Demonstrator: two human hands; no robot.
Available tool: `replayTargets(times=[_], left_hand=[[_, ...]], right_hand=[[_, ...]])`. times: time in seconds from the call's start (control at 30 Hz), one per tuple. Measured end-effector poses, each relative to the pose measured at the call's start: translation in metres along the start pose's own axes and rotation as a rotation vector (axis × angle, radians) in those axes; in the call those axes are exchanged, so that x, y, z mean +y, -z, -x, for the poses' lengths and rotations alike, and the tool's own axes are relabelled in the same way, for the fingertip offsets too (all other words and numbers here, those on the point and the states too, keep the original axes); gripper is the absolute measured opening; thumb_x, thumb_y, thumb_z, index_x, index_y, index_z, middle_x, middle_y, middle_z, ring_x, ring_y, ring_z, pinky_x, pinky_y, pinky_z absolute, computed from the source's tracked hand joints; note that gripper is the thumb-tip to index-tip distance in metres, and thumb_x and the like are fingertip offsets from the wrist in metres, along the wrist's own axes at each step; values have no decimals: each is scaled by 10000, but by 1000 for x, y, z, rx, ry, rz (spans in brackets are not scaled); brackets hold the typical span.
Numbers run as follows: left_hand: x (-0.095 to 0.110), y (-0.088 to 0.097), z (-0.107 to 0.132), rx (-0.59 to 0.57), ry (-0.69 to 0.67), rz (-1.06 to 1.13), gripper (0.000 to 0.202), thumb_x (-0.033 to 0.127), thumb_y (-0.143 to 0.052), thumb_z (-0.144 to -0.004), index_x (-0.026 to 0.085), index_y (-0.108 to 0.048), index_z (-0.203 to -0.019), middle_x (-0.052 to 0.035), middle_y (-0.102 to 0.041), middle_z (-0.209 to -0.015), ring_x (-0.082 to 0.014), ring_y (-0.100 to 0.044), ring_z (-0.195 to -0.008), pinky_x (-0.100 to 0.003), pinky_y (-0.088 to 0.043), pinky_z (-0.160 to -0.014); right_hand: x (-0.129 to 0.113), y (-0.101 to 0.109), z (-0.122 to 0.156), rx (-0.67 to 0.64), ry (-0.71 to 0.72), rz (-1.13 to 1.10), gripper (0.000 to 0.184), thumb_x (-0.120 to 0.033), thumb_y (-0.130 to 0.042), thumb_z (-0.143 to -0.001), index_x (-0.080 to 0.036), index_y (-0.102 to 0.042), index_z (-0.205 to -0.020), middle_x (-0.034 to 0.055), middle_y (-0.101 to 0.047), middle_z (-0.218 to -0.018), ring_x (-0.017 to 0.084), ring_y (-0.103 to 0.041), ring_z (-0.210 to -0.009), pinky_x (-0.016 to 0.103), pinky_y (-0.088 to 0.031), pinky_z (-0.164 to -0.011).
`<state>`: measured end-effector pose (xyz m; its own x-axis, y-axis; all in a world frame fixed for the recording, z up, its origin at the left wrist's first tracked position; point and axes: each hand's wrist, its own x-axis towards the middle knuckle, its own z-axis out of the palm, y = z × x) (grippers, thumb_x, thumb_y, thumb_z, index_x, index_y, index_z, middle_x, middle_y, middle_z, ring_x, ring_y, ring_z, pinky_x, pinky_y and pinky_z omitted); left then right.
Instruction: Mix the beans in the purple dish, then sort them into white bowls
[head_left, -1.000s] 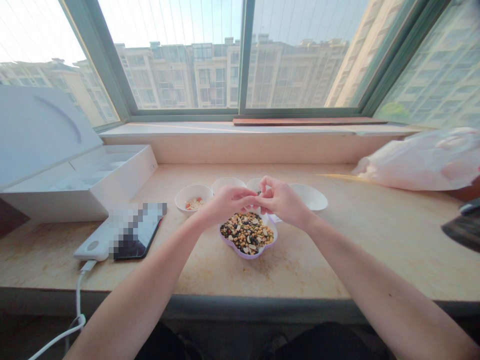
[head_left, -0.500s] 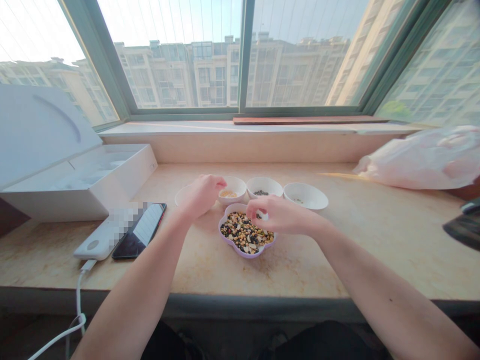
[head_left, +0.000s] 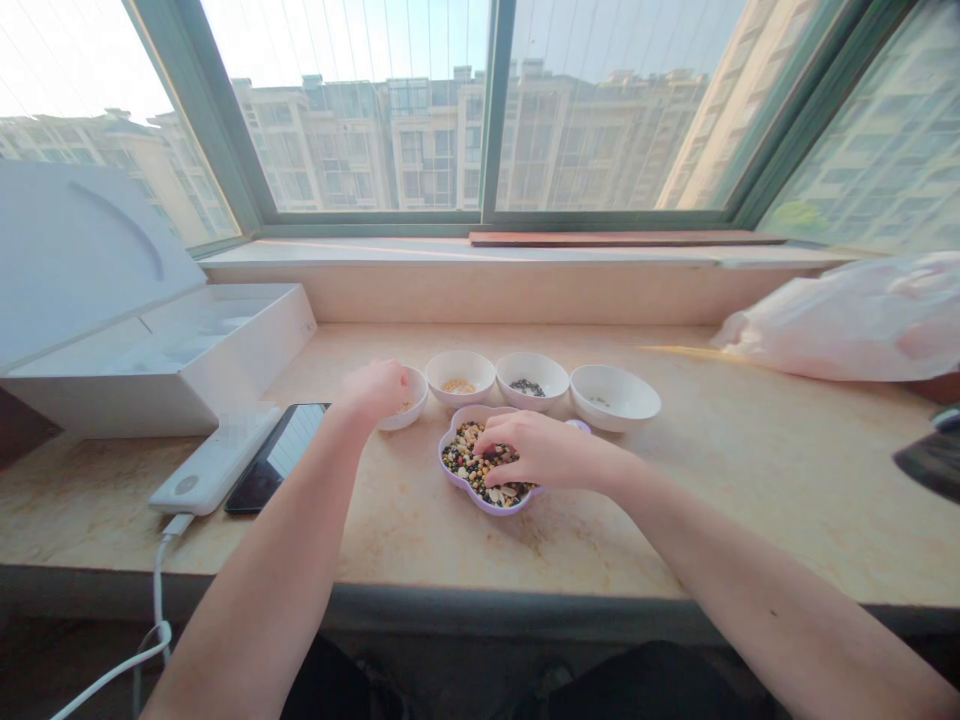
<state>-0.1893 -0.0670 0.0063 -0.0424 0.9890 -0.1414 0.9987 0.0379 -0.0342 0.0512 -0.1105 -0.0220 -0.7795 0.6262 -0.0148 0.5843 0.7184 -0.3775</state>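
Note:
My left hand (head_left: 373, 392) hangs with bunched fingers at the rim of the leftmost white bowl (head_left: 412, 410), which holds a few pale bits. My right hand (head_left: 541, 450) curls down into a lilac flower-shaped dish (head_left: 469, 484) heaped with mixed beans, seeds and pale nut slivers. Its fingertips touch the mix and hide part of it. Behind the dish stand a white bowl of yellow grains (head_left: 460, 376), a white bowl of black seeds (head_left: 531, 374) and a wider white bowl (head_left: 615, 396) with a few small seeds.
All of this stands on a beige stone ledge (head_left: 450, 550) below a window. To the left are a white power bank (head_left: 214, 462) with a white cable (head_left: 156, 590), a black phone (head_left: 274, 462) and an open white box (head_left: 165, 360). A pink plastic bag (head_left: 847, 320) lies at right.
My hands have parted from their position together above the dish. The left has moved left to the leftmost bowl, and the right has dropped into the mix.

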Motion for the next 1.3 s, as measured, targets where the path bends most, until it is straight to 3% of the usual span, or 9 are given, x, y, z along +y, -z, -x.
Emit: replayTargets(times=[0.2,0.43,0.73,1.13,1.2,1.3], left_hand=[[4,-1,1,91,53,62,369,315,-469,-889,227,-773,-1079,-129,-759,-1156,-305,-722,-1016,-376,-566,-856],[2,0,1,201,76,148,340,306,-513,-837,223,-794,-1011,-135,-778,-1056,-307,-720,-986,-377,-561,-833],[3,-1,2,200,53,153,314,314,-517,-838,223,-797,-947,-133,-781,-1026,-291,-719,-955,-347,-552,-790],[2,-2,1,205,55,159,308,317,-510,-869,231,-791,-964,-127,-777,-1039,-298,-718,-975,-368,-550,-825],[3,-3,0,227,29,171,315,307,-499,-889,225,-788,-982,-130,-776,-1049,-297,-715,-992,-364,-549,-829],[4,-6,-2,280,-148,246,326,283,-476,-932,210,-779,-1029,-126,-774,-1095,-282,-704,-1045,-360,-541,-881]], right_hand=[[1,0,-1,-8,-29,-86,115,-206,-685,-893,-180,-794,-914,31,-743,-874,156,-619,-722,287,-434,-710],[7,-3,-1,33,-32,-98,162,-186,-689,-870,-202,-825,-955,47,-797,-1003,217,-716,-924,305,-498,-832],[11,-4,-2,49,-22,-124,147,-207,-689,-868,-214,-827,-918,51,-803,-989,233,-721,-943,332,-507,-860],[3,1,-2,63,-74,-127,83,-113,-694,-836,-184,-736,-832,39,-745,-934,172,-660,-828,280,-469,-750],[4,0,-2,73,-61,-144,63,-143,-697,-852,-188,-741,-849,37,-747,-938,173,-662,-832,285,-472,-760],[6,-1,-2,95,-61,-170,45,-201,-708,-871,-194,-752,-874,35,-757,-947,178,-672,-837,293,-480,-773]])
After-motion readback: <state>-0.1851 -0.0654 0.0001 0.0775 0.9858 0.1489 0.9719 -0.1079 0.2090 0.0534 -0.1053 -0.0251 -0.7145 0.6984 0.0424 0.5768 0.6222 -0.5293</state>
